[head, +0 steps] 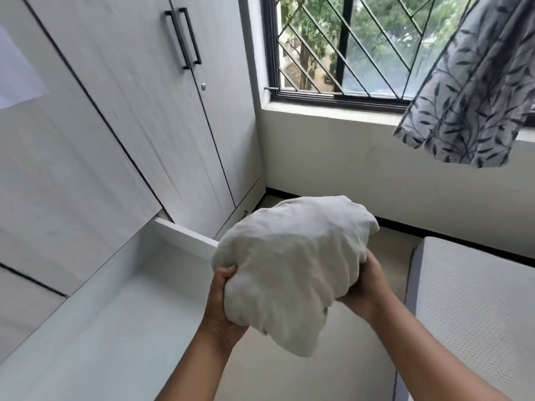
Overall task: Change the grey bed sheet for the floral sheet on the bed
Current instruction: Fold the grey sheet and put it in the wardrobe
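Note:
A bundled pale grey sheet [292, 264] is held in front of me, above the floor and beside an open drawer. My left hand [221, 299] grips the bundle's lower left side, fingers curled into the cloth. My right hand [366, 287] holds its right side from below, partly hidden by the fabric. The bed's bare white mattress [474, 302] shows at the lower right. No floral sheet is in view.
A white wardrobe [139, 111] with black handles fills the left; its bottom drawer [121, 314] stands pulled out under my left arm. A barred window [347, 47] is ahead, with a grey leaf-print curtain [469, 105] hanging at the right. Beige floor [385, 247] lies between drawer and mattress.

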A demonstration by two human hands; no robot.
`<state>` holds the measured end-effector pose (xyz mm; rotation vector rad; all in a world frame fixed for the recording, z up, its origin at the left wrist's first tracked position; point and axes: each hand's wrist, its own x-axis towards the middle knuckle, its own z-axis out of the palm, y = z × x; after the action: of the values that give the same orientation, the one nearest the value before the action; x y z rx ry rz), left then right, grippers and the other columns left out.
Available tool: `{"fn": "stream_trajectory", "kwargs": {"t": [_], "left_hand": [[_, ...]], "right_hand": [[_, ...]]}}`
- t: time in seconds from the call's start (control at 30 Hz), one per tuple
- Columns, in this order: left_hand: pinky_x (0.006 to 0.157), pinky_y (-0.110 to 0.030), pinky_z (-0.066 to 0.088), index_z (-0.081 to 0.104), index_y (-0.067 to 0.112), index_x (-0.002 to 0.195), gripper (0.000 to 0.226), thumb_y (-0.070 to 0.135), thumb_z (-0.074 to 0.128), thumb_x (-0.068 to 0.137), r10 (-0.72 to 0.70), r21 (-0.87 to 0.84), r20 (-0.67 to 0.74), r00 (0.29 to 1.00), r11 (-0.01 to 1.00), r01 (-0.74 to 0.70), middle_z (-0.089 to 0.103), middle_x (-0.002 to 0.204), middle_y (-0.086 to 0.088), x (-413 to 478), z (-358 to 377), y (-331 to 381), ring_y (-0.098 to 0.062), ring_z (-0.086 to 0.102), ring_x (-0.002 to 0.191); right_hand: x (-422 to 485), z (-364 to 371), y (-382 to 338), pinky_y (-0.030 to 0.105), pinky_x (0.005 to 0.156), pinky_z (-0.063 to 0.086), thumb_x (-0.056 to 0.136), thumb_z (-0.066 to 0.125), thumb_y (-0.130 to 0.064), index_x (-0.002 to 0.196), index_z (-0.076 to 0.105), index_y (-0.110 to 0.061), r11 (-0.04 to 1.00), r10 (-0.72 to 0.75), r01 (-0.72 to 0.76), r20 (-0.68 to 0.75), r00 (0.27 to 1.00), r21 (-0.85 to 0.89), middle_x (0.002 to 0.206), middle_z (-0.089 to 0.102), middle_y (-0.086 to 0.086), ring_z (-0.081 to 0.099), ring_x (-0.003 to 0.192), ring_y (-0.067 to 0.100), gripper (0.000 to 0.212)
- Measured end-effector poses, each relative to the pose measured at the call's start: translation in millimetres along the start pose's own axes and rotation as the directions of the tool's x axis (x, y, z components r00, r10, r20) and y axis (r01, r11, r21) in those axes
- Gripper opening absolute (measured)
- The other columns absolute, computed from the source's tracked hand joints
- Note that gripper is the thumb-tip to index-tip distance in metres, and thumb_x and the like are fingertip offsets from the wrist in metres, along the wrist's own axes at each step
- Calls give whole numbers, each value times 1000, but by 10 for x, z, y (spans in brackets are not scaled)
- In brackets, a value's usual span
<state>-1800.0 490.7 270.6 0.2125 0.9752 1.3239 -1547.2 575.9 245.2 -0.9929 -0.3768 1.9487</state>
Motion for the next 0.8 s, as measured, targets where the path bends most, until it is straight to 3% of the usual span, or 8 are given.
{"fn": "stream_trajectory", "kwargs": {"t": [0.17,0.3,0.37,0.5,0.63,0.73,0.8], "left_hand": [[86,-42,53,76,10,108,46,39,44,91,-62,38,22,998,997,61,72,109,-15,585,256,-2,-34,69,100],[92,-45,49,69,10,118,46,39,47,89,-89,35,25,996,995,88,70,112,-15,1062,493,-55,-35,67,105],[94,-46,48,64,9,123,48,38,51,87,-87,28,-18,996,996,87,68,114,-16,1419,610,-101,-36,65,108],[98,-48,45,68,11,116,45,40,46,89,-84,-45,-68,994,996,81,69,112,-14,1998,1000,-26,-35,65,108],[95,-48,48,74,9,111,47,42,47,88,-63,-76,-104,993,996,55,69,112,-17,2379,1327,153,-37,67,105],[100,-52,45,68,9,125,55,44,50,88,4,-111,-125,992,994,-18,67,121,-20,2680,1500,400,-40,64,110],[98,-51,47,64,7,131,57,44,49,90,58,-132,-160,985,988,-80,66,122,-21,2853,1575,625,-40,64,110]], "right_hand": [[387,-105,-192,51,84,50,80,62,-63,110,74,-29,998,7,-2,-65,998,67,117,72,10,66,109,34,47],[793,-186,-477,44,81,53,80,64,-68,109,75,-22,994,38,-33,-49,998,105,113,73,10,68,105,32,56],[1146,-234,-681,42,79,53,82,65,-65,100,75,-21,992,61,-57,-33,998,114,102,73,8,68,98,30,50],[1831,-219,-1143,50,98,45,77,74,-48,97,71,-20,983,149,-143,-41,988,112,102,67,10,63,105,31,35],[2400,-89,-1531,54,98,47,85,65,-38,111,66,-18,975,214,-211,-31,976,66,106,67,16,67,108,37,33],[2871,181,-1810,66,101,44,89,66,-36,119,64,-20,972,231,-232,14,973,31,119,65,18,60,123,41,34],[3144,463,-1978,64,98,48,87,68,-31,117,65,-20,972,235,-235,60,970,-13,117,66,19,64,118,42,32]]}}
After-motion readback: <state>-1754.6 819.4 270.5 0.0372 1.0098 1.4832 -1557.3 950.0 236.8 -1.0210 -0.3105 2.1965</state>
